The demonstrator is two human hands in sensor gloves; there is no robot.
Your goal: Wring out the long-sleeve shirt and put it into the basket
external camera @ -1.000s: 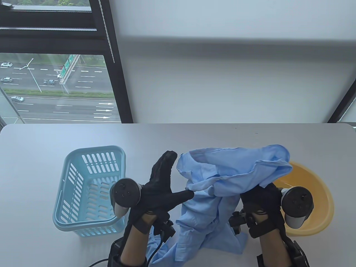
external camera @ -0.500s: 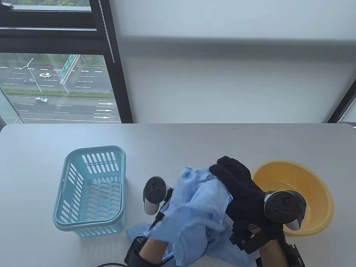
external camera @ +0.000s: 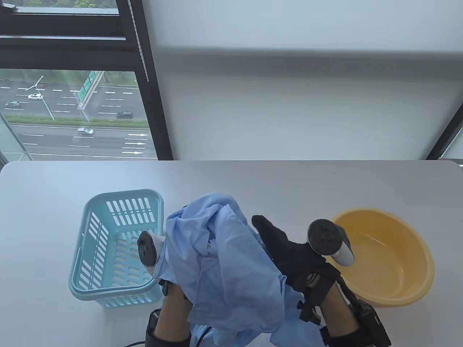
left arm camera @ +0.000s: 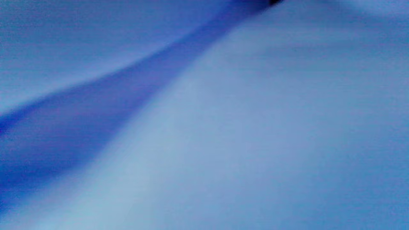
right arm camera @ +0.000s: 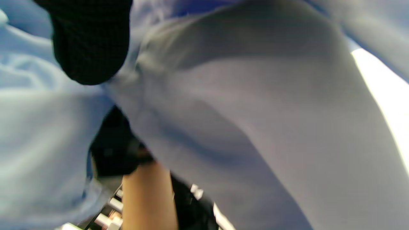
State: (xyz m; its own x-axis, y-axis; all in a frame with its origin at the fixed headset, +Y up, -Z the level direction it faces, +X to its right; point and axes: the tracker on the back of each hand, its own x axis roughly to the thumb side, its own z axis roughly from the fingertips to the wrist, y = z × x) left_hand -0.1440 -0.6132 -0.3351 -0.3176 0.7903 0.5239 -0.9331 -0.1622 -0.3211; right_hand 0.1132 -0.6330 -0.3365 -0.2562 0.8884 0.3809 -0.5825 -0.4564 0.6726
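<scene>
The light blue long-sleeve shirt [external camera: 224, 260] is a bunched heap lifted off the table, between the basket and the basin. It drapes over my left hand, whose tracker [external camera: 146, 249] and forearm stick out while the fingers stay hidden. Only blue fabric [left arm camera: 223, 127] fills the left wrist view. My right hand [external camera: 269, 235] lies against the shirt's right side with its fingers stretched out. One black fingertip [right arm camera: 89, 48] touches the cloth [right arm camera: 255, 111] in the right wrist view. The pale blue slotted basket [external camera: 86, 217] stands just left of the shirt, with nothing in it.
A yellow basin [external camera: 423, 253] sits at the right, close behind my right wrist. The grey table [external camera: 54, 180] runs back to a white wall, with a window at the far left. A black cable trails at the front edge.
The shirt has travelled left, from over the basin to beside the basket. My right hand let go of its grip and opened against the cloth. The left hand slid beneath the shirt.
</scene>
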